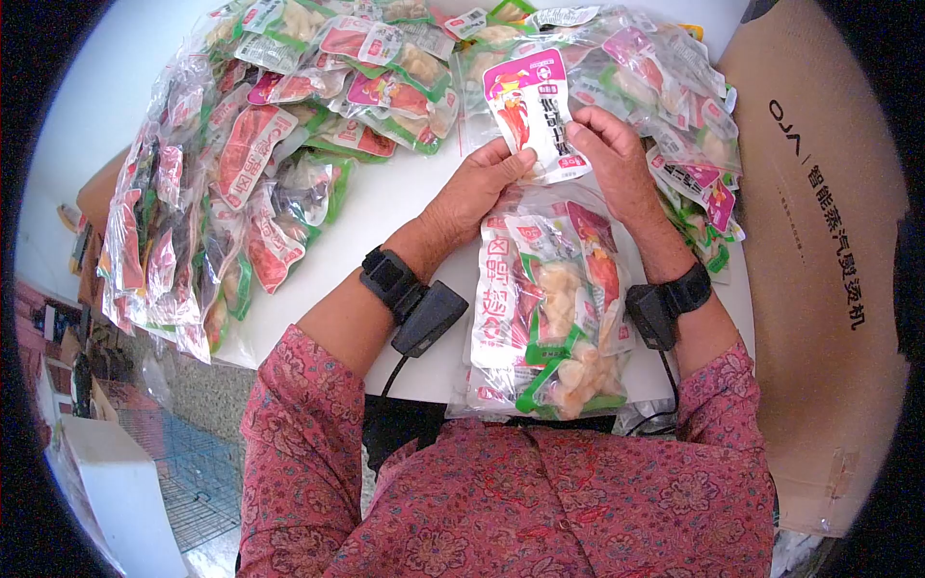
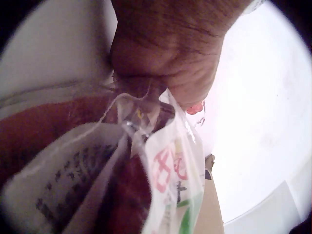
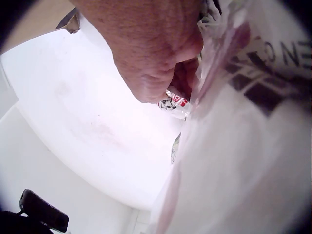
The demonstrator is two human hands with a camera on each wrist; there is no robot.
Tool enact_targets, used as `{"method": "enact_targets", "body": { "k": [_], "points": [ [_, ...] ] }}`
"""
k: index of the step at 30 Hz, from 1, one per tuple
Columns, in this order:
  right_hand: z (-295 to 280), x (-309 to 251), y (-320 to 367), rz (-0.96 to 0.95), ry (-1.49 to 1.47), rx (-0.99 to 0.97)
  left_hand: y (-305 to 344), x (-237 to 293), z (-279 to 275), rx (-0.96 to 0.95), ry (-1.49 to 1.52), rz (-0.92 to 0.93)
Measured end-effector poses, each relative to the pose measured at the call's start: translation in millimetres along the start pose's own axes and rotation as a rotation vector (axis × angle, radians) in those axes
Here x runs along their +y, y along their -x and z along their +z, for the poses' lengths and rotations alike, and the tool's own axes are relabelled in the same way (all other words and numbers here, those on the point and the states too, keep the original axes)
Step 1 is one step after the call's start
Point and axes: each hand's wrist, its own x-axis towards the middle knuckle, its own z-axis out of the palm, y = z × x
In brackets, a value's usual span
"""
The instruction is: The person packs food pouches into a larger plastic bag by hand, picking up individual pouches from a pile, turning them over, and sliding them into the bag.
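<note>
Your left hand (image 1: 479, 188) and right hand (image 1: 617, 159) pinch the pink packet (image 1: 533, 108) over the filled bag (image 1: 549, 308) at the near edge of the table (image 1: 395, 197).

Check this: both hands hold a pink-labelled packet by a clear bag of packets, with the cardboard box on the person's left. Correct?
No: the head view shows the cardboard box on the person's right. Left hand and right hand hold the pink-labelled packet by the clear bag of packets.
</note>
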Motion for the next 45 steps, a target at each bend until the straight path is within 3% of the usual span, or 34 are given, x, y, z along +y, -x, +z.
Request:
{"method": "enact_targets", "body": {
  "k": [8, 10, 12, 14, 18, 23, 25, 29, 30, 35, 37, 38, 40, 42, 45],
  "points": [
    [5, -5, 1, 0.019, -0.113, -0.065, 2, 5, 5, 0.040, 0.051, 0.045],
    [4, -5, 1, 0.012, -0.095, -0.085, 5, 9, 4, 0.036, -0.044, -0.033],
    [4, -8, 1, 0.005, -0.076, -0.105, -2, -2, -3, 0.015, -0.136, 0.008],
    [7, -15, 4, 0.159, -0.229, -0.084, -4, -6, -1, -0.005, -0.229, 0.049],
    [1, -15, 3, 0.210, -0.236, -0.098, 0, 1, 1, 0.002, -0.252, 0.081],
    [5, -19, 3, -0.011, -0.274, -0.008, -1, 2, -2, 0.131, -0.348, 0.097],
    [6, -21, 5, -0.030, -0.241, -0.033, -3, 4, -4, 0.147, -0.143, -0.092],
    [8, -23, 5, -0.154, -0.116, -0.009, -3, 3, -2, 0.174, -0.099, -0.032],
    [8, -24, 4, -0.153, -0.116, -0.010, -2, 3, -2, 0.152, -0.205, -0.005],
    [5, -18, -1, 0.002, -0.261, 0.202, -3, -3, 0, 0.146, -0.387, 0.149],
    [5, -13, -3, 0.018, -0.300, 0.259, -2, -5, 1, 0.154, -0.639, 0.368],
    [5, -10, -3, 0.064, -0.365, 0.279, -4, -6, -1, 0.153, -0.639, 0.368],
    [5, -9, -1, 0.112, -0.430, 0.300, -7, -5, -4, -0.062, -0.772, 0.397],
    [9, -13, 3, 0.276, -0.451, 0.239, -5, -5, -3, -0.069, -0.699, 0.329],
    [17, -35, 9, 0.308, -0.511, 0.149, 1, -2, 3, -0.039, -0.621, 0.274]
  ]
}}
